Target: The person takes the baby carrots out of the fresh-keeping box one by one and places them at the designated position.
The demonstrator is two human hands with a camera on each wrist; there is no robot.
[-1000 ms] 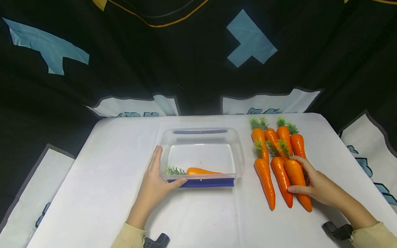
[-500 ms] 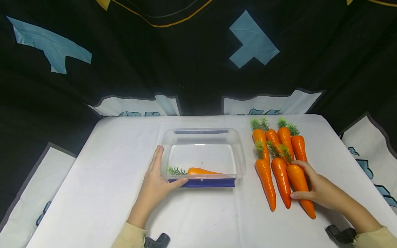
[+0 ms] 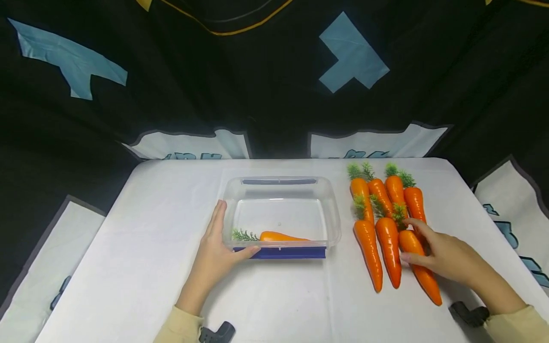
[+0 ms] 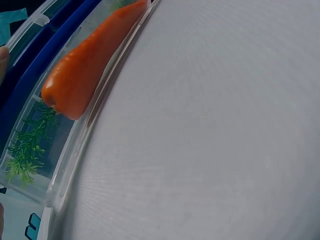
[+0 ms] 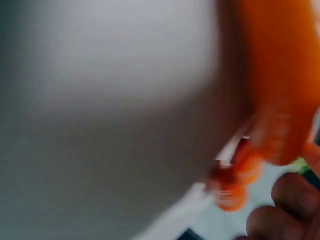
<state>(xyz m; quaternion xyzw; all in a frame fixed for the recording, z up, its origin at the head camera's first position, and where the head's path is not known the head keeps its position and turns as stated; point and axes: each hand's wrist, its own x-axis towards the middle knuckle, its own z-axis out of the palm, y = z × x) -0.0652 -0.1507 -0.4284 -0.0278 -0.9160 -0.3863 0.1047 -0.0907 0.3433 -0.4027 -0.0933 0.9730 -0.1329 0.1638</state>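
My left hand [image 3: 212,259] lies along the left side of a clear plastic box [image 3: 334,214], fingers fairly straight against the wall and thumb on the front edge above its blue clip [image 3: 287,253]. One orange carrot [image 3: 280,236] with a green top lies inside, near the front wall; the left wrist view also shows this carrot [image 4: 90,65] through the plastic. At the right, my right hand [image 3: 448,255] holds another carrot [image 3: 424,281] between thumb and fingers, its tip pointing toward me. The right wrist view is blurred, with the held carrot [image 5: 285,75] close up.
Two carrots [image 3: 368,255] [image 3: 389,252] lie just left of the right hand. Behind them is a row of several more carrots [image 3: 415,202] with green tops. All rest on a white-covered table [image 3: 171,205], and a dark curtain [image 3: 274,85] hangs behind its far edge.
The carrot at my right hand has shifted right and toward me, away from its neighbour, and its tip has swung rightward. My left hand and the box have stayed in place.
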